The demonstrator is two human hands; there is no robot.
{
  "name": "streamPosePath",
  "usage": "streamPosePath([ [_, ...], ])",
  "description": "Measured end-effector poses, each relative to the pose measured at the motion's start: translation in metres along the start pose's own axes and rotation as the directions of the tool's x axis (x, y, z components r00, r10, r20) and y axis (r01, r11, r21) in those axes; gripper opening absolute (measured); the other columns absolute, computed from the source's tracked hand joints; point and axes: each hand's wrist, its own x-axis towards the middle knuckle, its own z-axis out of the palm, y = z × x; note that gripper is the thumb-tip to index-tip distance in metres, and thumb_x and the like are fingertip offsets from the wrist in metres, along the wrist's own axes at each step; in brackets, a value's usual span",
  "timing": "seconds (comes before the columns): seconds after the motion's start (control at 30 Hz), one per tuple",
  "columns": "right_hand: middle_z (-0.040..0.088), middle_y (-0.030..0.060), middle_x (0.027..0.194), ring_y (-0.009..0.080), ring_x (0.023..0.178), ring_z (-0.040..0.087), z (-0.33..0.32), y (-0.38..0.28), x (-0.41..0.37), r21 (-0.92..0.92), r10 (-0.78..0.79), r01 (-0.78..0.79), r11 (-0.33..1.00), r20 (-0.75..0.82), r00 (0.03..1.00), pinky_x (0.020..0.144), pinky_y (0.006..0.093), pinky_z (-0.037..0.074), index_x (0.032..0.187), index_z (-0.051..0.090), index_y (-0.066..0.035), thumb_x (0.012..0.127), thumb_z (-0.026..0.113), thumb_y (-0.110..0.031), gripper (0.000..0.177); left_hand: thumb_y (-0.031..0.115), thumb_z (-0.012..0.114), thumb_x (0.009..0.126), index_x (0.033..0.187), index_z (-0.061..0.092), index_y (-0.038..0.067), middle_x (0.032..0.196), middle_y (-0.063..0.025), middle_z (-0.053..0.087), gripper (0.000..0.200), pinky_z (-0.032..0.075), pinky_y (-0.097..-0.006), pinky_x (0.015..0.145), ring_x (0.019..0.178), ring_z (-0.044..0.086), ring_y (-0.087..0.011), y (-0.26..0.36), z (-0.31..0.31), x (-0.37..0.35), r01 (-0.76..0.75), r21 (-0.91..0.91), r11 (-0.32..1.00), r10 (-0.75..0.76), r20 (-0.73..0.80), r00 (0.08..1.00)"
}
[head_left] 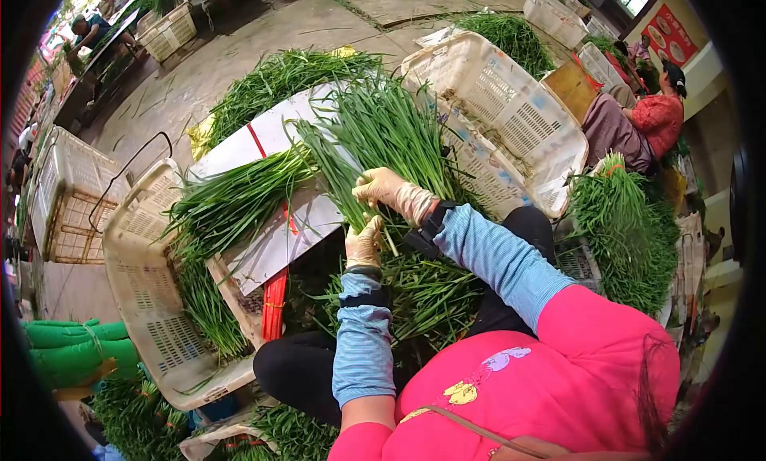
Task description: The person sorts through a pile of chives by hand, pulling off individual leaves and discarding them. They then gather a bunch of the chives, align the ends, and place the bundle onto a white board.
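Note:
Both my hands wear thin, pale gloves. My left hand (364, 242) is closed on the lower ends of a small bunch of garlic chives (335, 174). Just above it, my right hand (391, 191) has its fingers bent and pressed together on the stalks of the same bunch. The leaves point away from me over a white board (299, 214). A larger pile of chives (383, 126) lies right beyond my right hand. Another sheaf of chives (239, 194) rests on the board's left side. Red strips (274, 305) hang at the board's near edge.
A white plastic crate (148, 301) stands left, with chives inside. Another crate (511, 102) leans at the right, holding dirt and scraps. Tied chives (614, 214) are stacked far right. Green rolls (80, 345) lie at left. A person in red (658, 122) sits at the right.

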Motion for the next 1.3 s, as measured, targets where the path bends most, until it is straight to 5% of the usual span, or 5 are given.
streamPosePath([
  [0.3, 0.064, 0.0037, 0.07, 0.0091, 0.053, 0.055, -0.023, 0.0, 0.019, -0.175, -0.094, 0.035, 0.984, -0.34, 0.936, 0.047, 0.0233, 0.045, 0.089, 0.065, -0.003, 0.08, 0.064, -0.013, 0.014, 0.014, 0.067, 0.08, 0.098, 0.058, 0.013, 0.078, 0.0026, 0.061, 0.02, 0.044, -0.0265, 0.05, 0.062, 0.052, -0.0089, -0.013, -0.017, 0.009, 0.078, -0.099, 0.992, -0.081, -0.023, 0.996],
  [0.5, 0.066, 0.0113, 0.084, 0.0303, 0.08, 0.063, -0.019, 0.005, 0.01, -0.689, -0.246, -0.049, 0.723, -0.322, 0.914, 0.074, 0.037, 0.049, 0.088, 0.066, -0.012, 0.074, 0.064, -0.024, 0.019, 0.015, 0.068, 0.08, 0.095, 0.058, 0.013, 0.074, 0.0042, 0.057, 0.019, 0.038, -0.0232, 0.047, 0.058, 0.048, -0.0073, -0.015, -0.019, 0.009, 0.081, -0.098, 0.992, -0.083, -0.011, 0.997],
  [0.97, 0.066, 0.013, 0.097, 0.0309, 0.089, 0.063, -0.003, -0.008, 0.033, -0.758, 0.001, -0.273, 0.592, -0.339, 0.941, 0.08, 0.0384, 0.05, 0.093, 0.07, -0.014, 0.074, 0.065, -0.031, 0.026, 0.016, 0.067, 0.08, 0.091, 0.058, 0.012, 0.067, 0.0043, 0.052, 0.015, 0.026, -0.0199, 0.042, 0.049, 0.037, -0.005, -0.008, -0.015, 0.005, 0.098, -0.08, 0.992, -0.101, -0.033, 0.994],
  [1.23, 0.066, 0.012, 0.087, 0.0309, 0.081, 0.063, -0.035, -0.003, 0.024, -0.708, -0.329, -0.122, 0.696, -0.464, 0.822, 0.074, 0.04, 0.05, 0.087, 0.066, -0.011, 0.074, 0.062, -0.029, 0.022, 0.013, 0.067, 0.08, 0.091, 0.058, 0.011, 0.071, 0.002, 0.059, 0.014, 0.031, -0.02, 0.041, 0.05, 0.043, -0.0059, -0.008, -0.015, 0.008, 0.137, -0.102, 0.985, -0.144, -0.063, 0.988],
  [1.3, 0.066, 0.0109, 0.085, 0.0296, 0.08, 0.063, -0.031, -0.003, 0.006, -0.724, -0.307, 0.009, 0.69, -0.281, 0.909, 0.074, 0.0386, 0.05, 0.086, 0.066, -0.012, 0.073, 0.064, -0.028, 0.021, 0.013, 0.067, 0.079, 0.089, 0.059, 0.011, 0.069, 0.0021, 0.058, 0.013, 0.034, -0.0204, 0.041, 0.051, 0.046, -0.0071, -0.01, -0.017, 0.009, 0.134, -0.104, 0.985, -0.14, -0.047, 0.989],
])
